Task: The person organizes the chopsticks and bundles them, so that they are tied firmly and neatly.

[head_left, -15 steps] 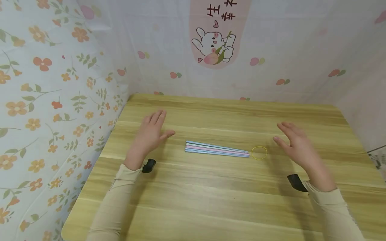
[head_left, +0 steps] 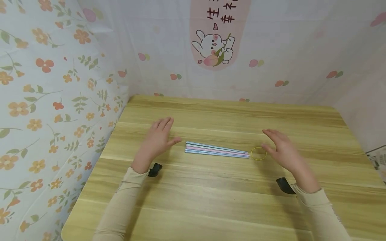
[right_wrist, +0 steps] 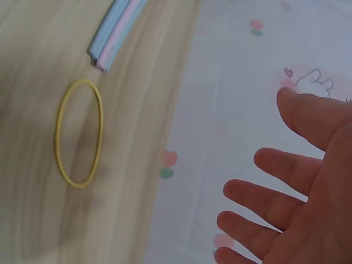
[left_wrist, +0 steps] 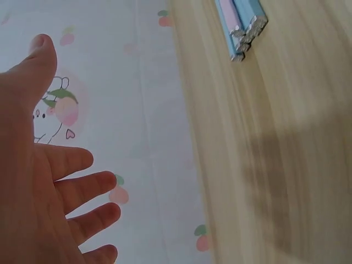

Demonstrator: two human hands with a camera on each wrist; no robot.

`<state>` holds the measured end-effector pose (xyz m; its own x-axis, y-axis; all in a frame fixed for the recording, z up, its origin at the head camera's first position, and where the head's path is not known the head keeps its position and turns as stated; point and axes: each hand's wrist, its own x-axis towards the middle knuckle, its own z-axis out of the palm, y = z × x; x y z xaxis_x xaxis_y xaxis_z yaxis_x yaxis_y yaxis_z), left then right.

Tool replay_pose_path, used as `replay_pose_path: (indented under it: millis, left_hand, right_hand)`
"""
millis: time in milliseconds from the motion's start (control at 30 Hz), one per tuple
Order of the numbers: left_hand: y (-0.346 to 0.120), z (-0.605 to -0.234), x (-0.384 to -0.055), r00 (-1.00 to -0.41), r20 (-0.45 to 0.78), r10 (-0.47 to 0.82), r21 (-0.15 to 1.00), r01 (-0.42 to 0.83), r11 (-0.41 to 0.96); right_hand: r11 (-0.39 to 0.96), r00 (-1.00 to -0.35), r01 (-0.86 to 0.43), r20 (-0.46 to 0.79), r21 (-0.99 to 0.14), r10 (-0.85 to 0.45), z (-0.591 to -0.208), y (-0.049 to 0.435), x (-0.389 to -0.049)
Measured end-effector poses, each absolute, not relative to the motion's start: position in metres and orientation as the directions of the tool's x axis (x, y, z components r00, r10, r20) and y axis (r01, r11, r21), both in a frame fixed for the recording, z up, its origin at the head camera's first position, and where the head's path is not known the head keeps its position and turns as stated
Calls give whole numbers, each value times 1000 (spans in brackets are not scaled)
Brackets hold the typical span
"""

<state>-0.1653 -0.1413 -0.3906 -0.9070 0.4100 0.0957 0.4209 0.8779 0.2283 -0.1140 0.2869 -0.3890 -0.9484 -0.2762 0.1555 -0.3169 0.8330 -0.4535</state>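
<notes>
A loose bundle of chopsticks (head_left: 215,150) in blue, pink and pale green lies crosswise on the wooden table. Their thicker silvery ends (left_wrist: 256,25) point towards the left hand, the thinner ends to the right. Just past those thin ends lies a yellow rubber band (right_wrist: 56,135), flat in an oval. The left hand (head_left: 156,140) hovers left of the chopsticks, fingers extended and thumb spread, holding nothing. Over the table on the right, the empty right hand (head_left: 283,150) has its fingers extended; its thumb tip overlaps the band's right edge in the head view.
The light wooden table (head_left: 193,207) reaches back to a white cloth wall (head_left: 169,43) with a rabbit print. On the left hangs a flower-patterned cloth (head_left: 45,134). Each wrist carries a black mount, the left one (head_left: 155,170) and the right one (head_left: 284,185).
Both hands have moved inward: the left one right and slightly nearer, the right one left to beside the rubber band. Chopsticks and band have stayed put.
</notes>
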Motion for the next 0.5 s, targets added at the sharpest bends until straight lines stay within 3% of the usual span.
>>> replay_pose_path:
  millis: [200, 500]
  left_hand:
    - [-135, -397, -163, -901, 104, 421, 242, 434, 868]
    - [-119, -410, -160, -884, 87, 459, 268, 464, 844]
  right_hand:
    - [825, -936, -352, 185, -442, -300, -397, 275, -114]
    - [803, -940, -335, 116, -493, -321, -409, 256, -119]
